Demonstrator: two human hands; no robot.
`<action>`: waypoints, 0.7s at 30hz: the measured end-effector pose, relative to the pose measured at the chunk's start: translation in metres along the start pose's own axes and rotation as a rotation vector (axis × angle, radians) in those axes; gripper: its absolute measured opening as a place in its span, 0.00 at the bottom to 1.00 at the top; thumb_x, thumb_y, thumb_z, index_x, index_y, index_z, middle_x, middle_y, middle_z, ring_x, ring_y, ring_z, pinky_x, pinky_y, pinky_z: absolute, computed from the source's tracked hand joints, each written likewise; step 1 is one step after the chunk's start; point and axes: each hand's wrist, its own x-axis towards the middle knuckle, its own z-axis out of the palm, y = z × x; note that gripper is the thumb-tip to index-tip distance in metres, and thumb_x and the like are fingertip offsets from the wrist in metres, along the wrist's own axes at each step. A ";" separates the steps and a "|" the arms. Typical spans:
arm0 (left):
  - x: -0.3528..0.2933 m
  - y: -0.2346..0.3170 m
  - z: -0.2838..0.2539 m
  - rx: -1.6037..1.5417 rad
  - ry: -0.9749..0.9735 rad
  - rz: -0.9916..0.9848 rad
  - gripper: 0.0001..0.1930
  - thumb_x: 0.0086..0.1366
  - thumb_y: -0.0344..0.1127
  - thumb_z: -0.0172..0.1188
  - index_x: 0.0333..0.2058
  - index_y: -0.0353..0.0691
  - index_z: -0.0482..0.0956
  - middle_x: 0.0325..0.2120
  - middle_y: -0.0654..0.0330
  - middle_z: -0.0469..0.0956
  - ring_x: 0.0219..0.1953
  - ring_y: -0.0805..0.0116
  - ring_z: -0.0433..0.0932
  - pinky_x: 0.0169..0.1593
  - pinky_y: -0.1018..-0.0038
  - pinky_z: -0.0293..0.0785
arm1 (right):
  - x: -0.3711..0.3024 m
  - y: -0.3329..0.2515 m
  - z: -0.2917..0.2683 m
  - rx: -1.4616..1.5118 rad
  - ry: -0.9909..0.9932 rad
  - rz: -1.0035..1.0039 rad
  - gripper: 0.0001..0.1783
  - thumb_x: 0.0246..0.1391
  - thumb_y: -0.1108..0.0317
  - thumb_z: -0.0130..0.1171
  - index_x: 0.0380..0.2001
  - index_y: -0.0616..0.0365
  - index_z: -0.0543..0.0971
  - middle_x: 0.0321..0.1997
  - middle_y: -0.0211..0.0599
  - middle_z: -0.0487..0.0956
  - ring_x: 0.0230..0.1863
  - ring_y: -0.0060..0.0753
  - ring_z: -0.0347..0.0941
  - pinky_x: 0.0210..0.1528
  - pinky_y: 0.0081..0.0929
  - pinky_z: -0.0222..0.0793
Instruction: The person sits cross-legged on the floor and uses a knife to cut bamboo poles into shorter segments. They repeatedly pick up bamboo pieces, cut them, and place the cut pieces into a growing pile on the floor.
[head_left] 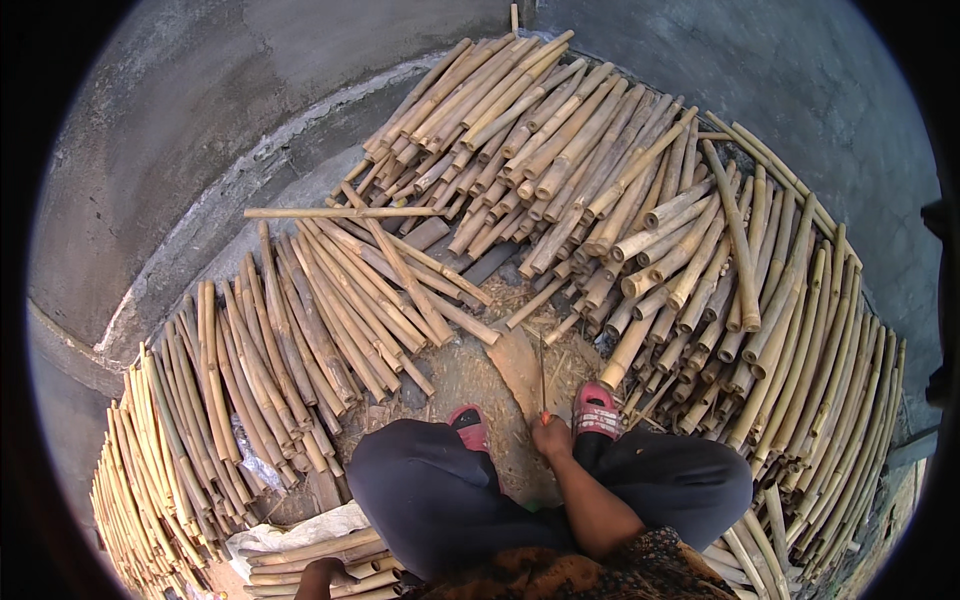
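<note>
My right hand [551, 438] is closed round the orange handle of a tool with a long, thin, dark blade [543, 375]. Its blade points away from me, between my feet, edge-on, so I cannot tell if it is a saw or a knife. At the lower left, my left hand [326, 574] is over a bundle of cut bamboo poles [300, 555] beside my knee. Its fingers are too dark and small to show whether they grip a pole.
Big stacks of bamboo poles [560, 150] lie ahead and to the right. More poles [290, 330] fan out on the left, a white sack [300, 530] near them. A curved grey wall [200, 100] stands behind. Shavings [470, 375] litter the floor by my red sandals [597, 410].
</note>
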 end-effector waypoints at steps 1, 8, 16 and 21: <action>-0.019 0.006 -0.030 -0.310 -0.092 -0.112 0.35 0.64 0.65 0.65 0.59 0.44 0.80 0.52 0.41 0.82 0.56 0.51 0.81 0.58 0.58 0.80 | 0.001 -0.001 0.002 0.060 -0.021 0.033 0.25 0.58 0.50 0.57 0.43 0.63 0.83 0.38 0.60 0.85 0.43 0.57 0.84 0.48 0.47 0.78; -0.159 0.114 -0.314 -0.759 1.050 0.760 0.16 0.77 0.43 0.57 0.51 0.35 0.78 0.36 0.60 0.82 0.37 0.71 0.80 0.43 0.71 0.78 | -0.004 -0.019 0.001 0.151 -0.180 0.167 0.25 0.56 0.52 0.58 0.47 0.63 0.82 0.49 0.64 0.83 0.54 0.62 0.80 0.58 0.48 0.73; -0.177 0.283 -0.623 -1.179 0.947 1.004 0.23 0.77 0.50 0.52 0.56 0.35 0.75 0.46 0.55 0.79 0.39 0.67 0.83 0.42 0.70 0.81 | -0.020 -0.039 -0.004 0.101 -0.096 0.141 0.27 0.58 0.50 0.58 0.47 0.66 0.79 0.44 0.66 0.83 0.52 0.66 0.80 0.55 0.48 0.74; -0.158 0.357 -0.741 -1.299 1.047 1.011 0.25 0.73 0.52 0.56 0.57 0.37 0.74 0.50 0.56 0.77 0.40 0.67 0.80 0.39 0.71 0.82 | -0.019 -0.051 -0.004 0.125 -0.140 0.196 0.28 0.60 0.48 0.59 0.48 0.66 0.78 0.43 0.64 0.83 0.50 0.68 0.80 0.52 0.52 0.74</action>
